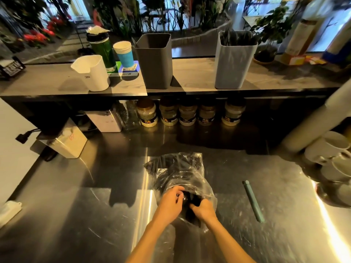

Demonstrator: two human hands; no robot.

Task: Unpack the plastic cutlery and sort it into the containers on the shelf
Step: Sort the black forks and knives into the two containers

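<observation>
A clear plastic bag point(178, 173) full of black plastic cutlery point(182, 168) lies on the steel worktop point(95, 205), and both hands work at its near, open end. The left hand point(171, 201) has its fingers point(175, 190) curled round the edge of the bag's mouth, pinching the film. The right hand point(203, 207) reaches into the opening just beside the left one, its fingers bent round a dark bundle of cutlery inside; how many pieces it holds cannot be told. Beyond the bag, a shelf point(190, 76) runs across the back of the worktop. On it, straight behind the bag, stands a dark grey container point(153, 61), upright; whether anything is inside cannot be seen. To the right of the bag's line stands a light grey container point(234, 63) with dark handles showing above its rim. To the left of the bag's line on the same shelf are a white jug point(91, 73), a green bottle point(101, 48) and a blue cup point(124, 54). Under the shelf, behind the bag, a row of jars point(188, 112) stands. Right of the bag, well apart from it, a slim teal tool point(253, 201) lies flat on the worktop, and farther right are stacked white cups point(332, 149).
</observation>
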